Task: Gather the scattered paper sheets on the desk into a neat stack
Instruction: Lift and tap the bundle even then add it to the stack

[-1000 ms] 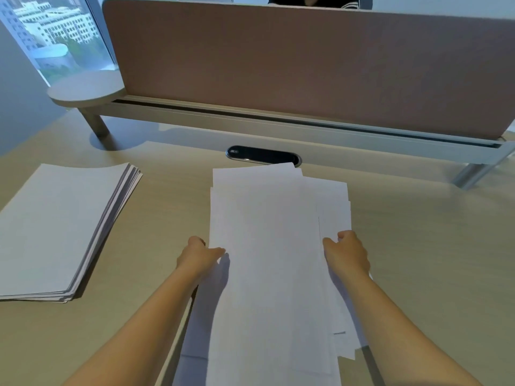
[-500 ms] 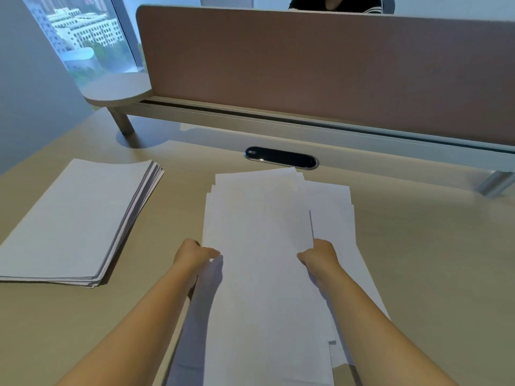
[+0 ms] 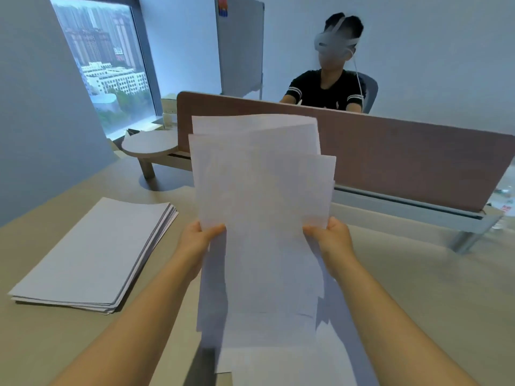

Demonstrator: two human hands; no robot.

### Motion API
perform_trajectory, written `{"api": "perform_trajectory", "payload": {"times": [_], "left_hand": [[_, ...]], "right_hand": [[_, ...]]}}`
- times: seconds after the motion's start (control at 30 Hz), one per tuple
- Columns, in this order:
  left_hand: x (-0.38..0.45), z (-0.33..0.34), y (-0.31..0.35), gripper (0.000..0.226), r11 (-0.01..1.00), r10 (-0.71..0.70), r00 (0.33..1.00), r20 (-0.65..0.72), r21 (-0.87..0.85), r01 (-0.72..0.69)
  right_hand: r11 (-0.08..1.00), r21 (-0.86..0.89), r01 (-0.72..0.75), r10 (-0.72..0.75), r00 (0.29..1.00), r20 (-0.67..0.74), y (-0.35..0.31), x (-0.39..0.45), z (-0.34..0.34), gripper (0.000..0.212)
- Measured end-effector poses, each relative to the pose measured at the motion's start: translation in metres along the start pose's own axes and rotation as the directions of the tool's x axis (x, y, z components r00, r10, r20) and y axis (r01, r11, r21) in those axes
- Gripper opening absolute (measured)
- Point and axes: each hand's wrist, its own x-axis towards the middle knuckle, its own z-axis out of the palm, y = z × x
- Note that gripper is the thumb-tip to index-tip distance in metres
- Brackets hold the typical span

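Bare desk (image 3: 418, 288) rightward; paper stack (image 3: 92, 254) left, divider (image 3: 390, 157) behind.

Cool daylight from window (image 3: 111, 65); edges distorted.

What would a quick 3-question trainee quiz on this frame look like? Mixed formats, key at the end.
1. True or false: the left hand and right hand each grip a side edge of the loose sheets, which are raised on end.
2. Multiple choice: where is the other paper stack? A) flat on the desk, on the left-hand side B) on the round shelf C) behind the divider panel
3. Fill in: the top edges of the held sheets are ____ (flush / staggered).

Key: 1 true; 2 A; 3 staggered.
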Motion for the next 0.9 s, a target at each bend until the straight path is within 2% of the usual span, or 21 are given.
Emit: {"api": "perform_trajectory", "payload": {"times": [0.17, 0.27, 0.37, 0.5, 0.63, 0.73, 0.87, 0.9], "left_hand": [[-0.015, 0.010, 0.042, 0.022, 0.988, 0.150, 0.988, -0.033, -0.018, -0.150], [-0.020, 0.010, 0.052, 0.021, 0.975, 0.220, 0.975, 0.013, -0.021, -0.220], [-0.023, 0.007, 0.050, 0.031, 0.964, 0.266, 0.963, 0.045, -0.009, -0.266], [-0.020, 0.000, 0.037, 0.027, 0.975, 0.221, 0.974, 0.052, 0.016, -0.222], [-0.016, 0.000, 0.015, 0.033, 0.984, 0.143, 0.987, 0.078, 0.098, -0.150], [-0.013, 0.005, 0.002, 0.038, 0.986, 0.132, 0.987, 0.088, 0.090, -0.140], [-0.009, 0.008, 0.007, 0.018, 0.990, 0.125, 0.990, 0.058, 0.055, -0.129], [-0.008, 0.010, 0.011, 0.020, 0.989, 0.135, 0.989, 0.053, 0.053, -0.137]], "right_hand": [[0.996, 0.043, 0.083, -0.082, 0.996, -0.024, -0.042, -0.009, -0.001, 0.010], [0.992, 0.062, 0.113, -0.112, 0.994, -0.006, -0.052, -0.014, -0.003, 0.028], [0.991, 0.079, 0.108, -0.110, 0.994, 0.024, -0.050, -0.017, -0.010, 0.030], [0.995, 0.077, 0.063, -0.069, 0.995, 0.068, -0.034, -0.016, -0.021, 0.022], [0.999, 0.034, -0.007, 0.004, 0.997, 0.080, -0.011, -0.012, -0.025, 0.025], [0.999, 0.014, -0.046, 0.045, 0.995, 0.086, 0.003, -0.012, -0.022, 0.025], [0.998, 0.060, -0.003, -0.001, 0.998, 0.057, -0.002, -0.009, -0.018, 0.020], [0.998, 0.067, 0.016, -0.019, 0.999, 0.046, -0.006, -0.007, -0.017, 0.019]]}}
